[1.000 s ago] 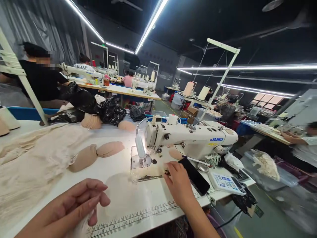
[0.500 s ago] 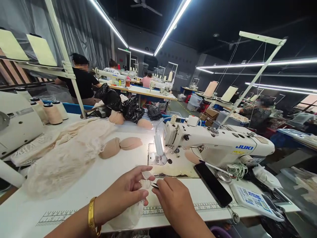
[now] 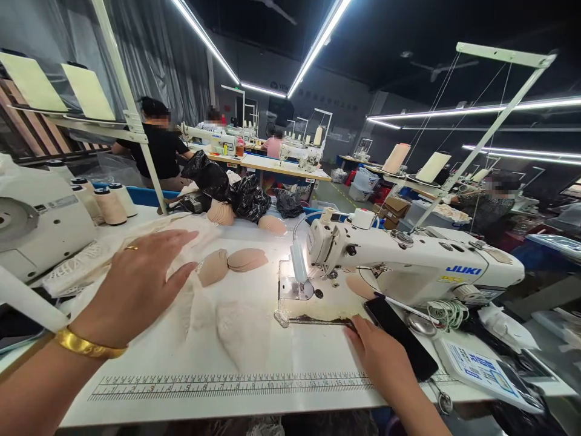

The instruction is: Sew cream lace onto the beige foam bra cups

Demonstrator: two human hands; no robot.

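Observation:
My left hand (image 3: 140, 284) is open, fingers stretched and thumb apart, over the pile of cream sheer lace fabric (image 3: 181, 303) on the left of the table. Whether it touches the cloth I cannot tell. A thin, pale sheer piece (image 3: 240, 330) lies on the white tabletop between my hands. My right hand (image 3: 381, 351) rests at the front edge of the sewing machine's bed, beside a black phone (image 3: 402, 339). Its fingers are curled under, hiding whatever they hold. Beige moulded bra cups (image 3: 247, 259) lie left of the JUKI sewing machine (image 3: 408, 260), whose lamp lights the needle area.
A printed ruler (image 3: 236, 384) runs along the table's front. Thread cones (image 3: 109, 206) and another machine (image 3: 40, 218) stand at left. Black plastic bags (image 3: 247, 197) sit behind the cups. A white-blue box (image 3: 490, 372) lies at right. Several people work farther back.
My hands have parted: the left let go of the sheer piece and swung left over the fabric pile. The right moved right towards the phone; its dark-tipped tool no longer shows. The view shifted slightly.

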